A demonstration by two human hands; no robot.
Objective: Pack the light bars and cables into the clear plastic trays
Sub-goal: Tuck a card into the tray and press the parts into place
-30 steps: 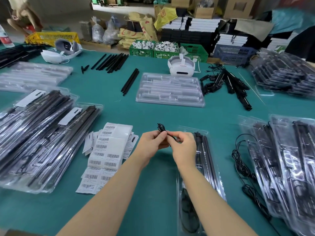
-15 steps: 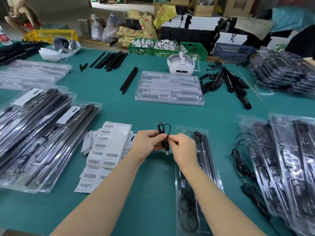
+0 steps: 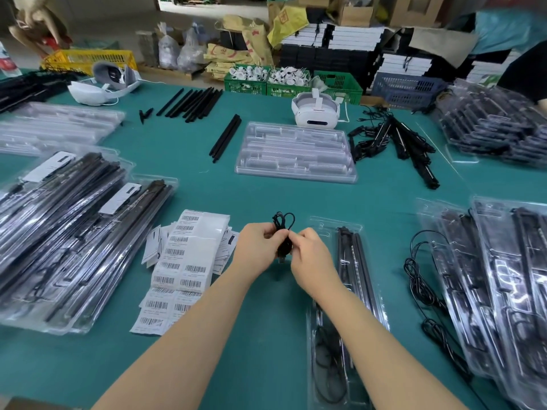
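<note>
Both hands meet over the green table, holding a small black cable (image 3: pixel 283 232) folded into loops. My left hand (image 3: pixel 259 250) grips the bundle from the left and my right hand (image 3: pixel 310 258) pinches it from the right; loops stick up above the fingers and a plug end hangs below. Just right of my right forearm lies a clear plastic tray (image 3: pixel 322 335) with black light bars (image 3: pixel 353 267) in it and a coiled cable in its near end. Loose black cables (image 3: pixel 420 279) lie further right.
Packed trays are stacked at left (image 3: pixel 68 241) and right (image 3: pixel 497 291). Barcode labels (image 3: pixel 183 261) lie left of my hands. Empty clear trays (image 3: pixel 296 152), loose black bars (image 3: pixel 192 103), bars with cables (image 3: pixel 396 140) and two white headsets (image 3: pixel 315 112) sit further back. A person stands at far right.
The cable's loops have come up above my fingers and the bundle is gathered tighter between both hands. The hands stay at the same spot over the table.
</note>
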